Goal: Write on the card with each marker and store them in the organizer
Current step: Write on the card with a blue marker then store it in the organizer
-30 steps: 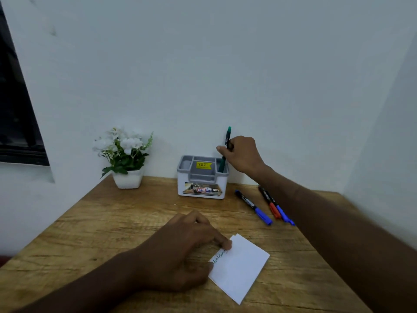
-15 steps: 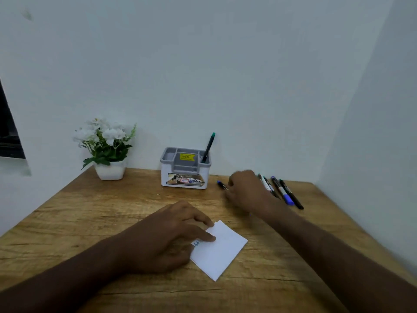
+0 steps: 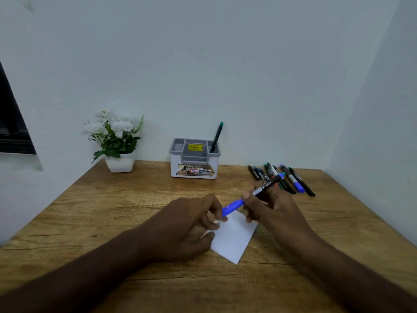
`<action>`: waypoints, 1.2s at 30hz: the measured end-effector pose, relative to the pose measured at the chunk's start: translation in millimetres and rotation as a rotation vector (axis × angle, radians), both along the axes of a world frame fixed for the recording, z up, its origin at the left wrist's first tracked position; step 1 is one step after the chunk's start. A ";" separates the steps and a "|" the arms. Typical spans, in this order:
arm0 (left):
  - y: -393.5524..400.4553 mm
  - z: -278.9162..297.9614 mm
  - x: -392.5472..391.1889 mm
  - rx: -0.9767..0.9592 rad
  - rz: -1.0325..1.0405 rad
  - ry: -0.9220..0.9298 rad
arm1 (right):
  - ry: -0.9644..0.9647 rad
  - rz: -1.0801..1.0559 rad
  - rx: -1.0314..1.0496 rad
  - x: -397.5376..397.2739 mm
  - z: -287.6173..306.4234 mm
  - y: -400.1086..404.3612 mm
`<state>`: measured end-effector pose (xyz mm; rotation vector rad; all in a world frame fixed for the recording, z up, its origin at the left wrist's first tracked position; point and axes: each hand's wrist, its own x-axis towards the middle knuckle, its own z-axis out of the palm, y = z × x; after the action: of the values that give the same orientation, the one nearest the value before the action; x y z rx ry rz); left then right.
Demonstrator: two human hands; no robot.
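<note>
The right hand (image 3: 273,208) pinches a blue-capped marker (image 3: 250,196) above the card (image 3: 234,240). The left hand (image 3: 187,227), at its nine o'clock, has fingers curled, touching the cap. A green marker (image 3: 216,137) stands in the organizer (image 3: 194,161).

1. A white pot of white flowers (image 3: 117,141) stands at the far left of the wooden bench (image 3: 112,211), close to the wall.
2. A dark window frame (image 3: 11,123) shows at the left edge.
</note>
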<state>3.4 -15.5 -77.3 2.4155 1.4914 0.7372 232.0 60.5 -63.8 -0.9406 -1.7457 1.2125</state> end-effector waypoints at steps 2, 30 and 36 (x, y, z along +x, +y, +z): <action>1.6 -1.1 2.2 -0.015 0.061 -0.090 | 0.050 0.040 -0.071 -0.4 -6.2 0.6; 10.4 -7.2 -0.9 0.037 0.065 -0.027 | 0.369 -0.026 -0.246 -1.9 -6.4 13.1; 12.5 -8.0 -3.2 -0.005 0.102 0.069 | 0.261 0.075 -0.270 -0.4 -8.7 15.7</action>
<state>0.2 -3.0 -85.4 2.3991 1.6509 0.6750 231.7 76.2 -72.6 -0.8305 -1.4459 1.5732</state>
